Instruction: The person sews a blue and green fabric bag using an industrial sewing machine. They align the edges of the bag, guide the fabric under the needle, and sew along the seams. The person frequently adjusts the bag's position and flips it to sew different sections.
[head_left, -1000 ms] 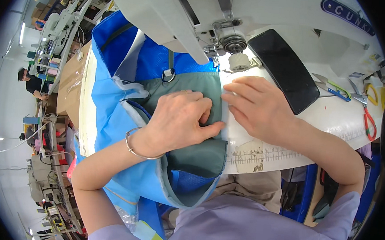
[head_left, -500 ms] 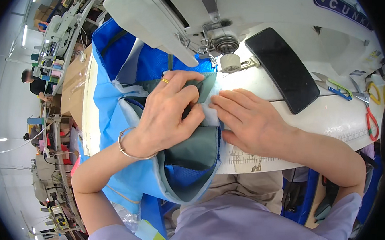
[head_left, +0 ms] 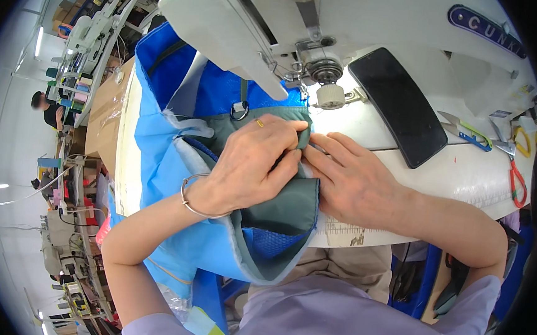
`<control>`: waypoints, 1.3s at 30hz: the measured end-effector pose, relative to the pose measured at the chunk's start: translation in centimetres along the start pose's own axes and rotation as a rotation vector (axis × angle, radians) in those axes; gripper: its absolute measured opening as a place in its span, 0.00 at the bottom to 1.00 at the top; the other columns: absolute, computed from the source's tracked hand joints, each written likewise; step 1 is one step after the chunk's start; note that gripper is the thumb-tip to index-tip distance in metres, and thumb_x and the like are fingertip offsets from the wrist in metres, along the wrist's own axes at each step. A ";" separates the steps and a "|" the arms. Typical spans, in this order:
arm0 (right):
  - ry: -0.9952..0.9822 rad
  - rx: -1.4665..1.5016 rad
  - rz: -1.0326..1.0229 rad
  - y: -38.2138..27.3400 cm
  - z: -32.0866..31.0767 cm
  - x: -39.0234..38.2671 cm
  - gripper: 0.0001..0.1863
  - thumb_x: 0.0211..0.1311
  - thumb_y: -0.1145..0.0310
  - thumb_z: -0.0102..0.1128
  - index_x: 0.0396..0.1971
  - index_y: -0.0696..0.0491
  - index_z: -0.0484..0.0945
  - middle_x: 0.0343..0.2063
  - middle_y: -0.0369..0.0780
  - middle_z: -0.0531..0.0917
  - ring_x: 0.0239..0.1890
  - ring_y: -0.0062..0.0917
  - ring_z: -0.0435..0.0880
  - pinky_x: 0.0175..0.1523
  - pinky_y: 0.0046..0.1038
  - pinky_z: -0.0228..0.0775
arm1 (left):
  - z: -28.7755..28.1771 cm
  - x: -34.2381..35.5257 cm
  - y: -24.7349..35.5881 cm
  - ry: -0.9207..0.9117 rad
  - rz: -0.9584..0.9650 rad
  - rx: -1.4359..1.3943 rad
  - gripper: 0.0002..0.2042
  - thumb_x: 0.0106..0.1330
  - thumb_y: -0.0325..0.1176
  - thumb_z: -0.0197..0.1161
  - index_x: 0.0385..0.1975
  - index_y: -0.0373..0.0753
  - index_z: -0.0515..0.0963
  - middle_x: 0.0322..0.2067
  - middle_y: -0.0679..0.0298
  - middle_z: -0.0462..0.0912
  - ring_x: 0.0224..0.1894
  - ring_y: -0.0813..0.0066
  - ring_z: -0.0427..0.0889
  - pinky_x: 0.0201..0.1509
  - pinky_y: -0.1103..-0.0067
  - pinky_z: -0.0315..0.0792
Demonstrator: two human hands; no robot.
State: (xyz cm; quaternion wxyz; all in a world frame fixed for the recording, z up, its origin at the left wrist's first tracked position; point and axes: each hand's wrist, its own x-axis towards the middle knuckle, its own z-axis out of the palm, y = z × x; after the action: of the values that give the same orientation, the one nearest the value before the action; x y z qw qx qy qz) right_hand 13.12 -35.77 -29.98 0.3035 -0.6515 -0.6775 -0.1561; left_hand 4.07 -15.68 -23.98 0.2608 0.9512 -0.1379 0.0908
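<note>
Head view, looking straight down at a sewing station. Biggest thing up top is the white sewing machine (head_left: 353, 24), its arm running across the upper part of the frame with the needle area just above centre. Under it is the white counter (head_left: 467, 175), filling the right half.

Draped over the counter's left edge and down toward the lower middle is a blue fabric piece (head_left: 157, 153), bright blue and lighter blue panels, with a grey-green panel (head_left: 284, 209) on top of it in the centre. A small metal ring (head_left: 240, 111) hangs off a strap on it, just left of the needle area.

Both hands are on that grey-green panel, right below the needle. The left hand (head_left: 253, 163) comes in from the lower left, fingers curled and pinching a fold of the panel's edge, a thin bangle (head_left: 191, 202) on the wrist. The right hand (head_left: 349, 176) comes in from the right, lying flat with fingers stretched out, pressing the fabric down, fingertips touching the left hand's.

A black phone (head_left: 397, 105) lies screen-up on the counter, upper right of the hands. Further right near the edge: small snips with green handles (head_left: 464, 128) and red-handled scissors (head_left: 516, 185).

More sewing stations (head_left: 91, 30) run along the far left.
</note>
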 end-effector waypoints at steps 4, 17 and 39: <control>-0.008 0.034 0.003 0.0 0.0 0.2 0.17 0.44 0.67 0.70 0.31 0.64 0.83 0.38 0.45 0.80 0.50 0.37 0.78 0.55 0.36 0.71 | 0.4 -0.1 0.0 -0.001 0.025 -0.011 0.05 0.62 0.25 0.64 0.29 0.34 0.75 0.42 0.48 0.86 0.41 0.48 0.82 0.47 0.63 0.76; 0.031 0.007 0.185 2.9 -1.4 0.6 0.20 0.48 0.77 0.66 0.46 0.58 0.83 0.51 0.41 0.84 0.54 0.35 0.81 0.51 0.35 0.78 | 2.3 -1.9 0.2 0.024 0.234 0.276 0.09 0.56 0.31 0.67 0.33 0.38 0.76 0.57 0.53 0.83 0.55 0.52 0.79 0.53 0.64 0.75; -0.115 0.520 -0.029 -4.8 -4.3 2.8 0.23 0.51 0.69 0.71 0.49 0.59 0.83 0.52 0.47 0.84 0.58 0.43 0.81 0.60 0.41 0.76 | -5.9 -10.1 2.2 -0.130 0.110 0.175 0.17 0.55 0.23 0.64 0.46 0.40 0.82 0.50 0.62 0.84 0.51 0.61 0.83 0.67 0.58 0.72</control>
State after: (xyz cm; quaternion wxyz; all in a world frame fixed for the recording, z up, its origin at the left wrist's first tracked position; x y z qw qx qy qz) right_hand 9.37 -36.71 -24.07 0.4195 -0.5496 -0.7204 0.0559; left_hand -6.75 -12.23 -20.43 0.1618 0.9652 -0.1982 0.0548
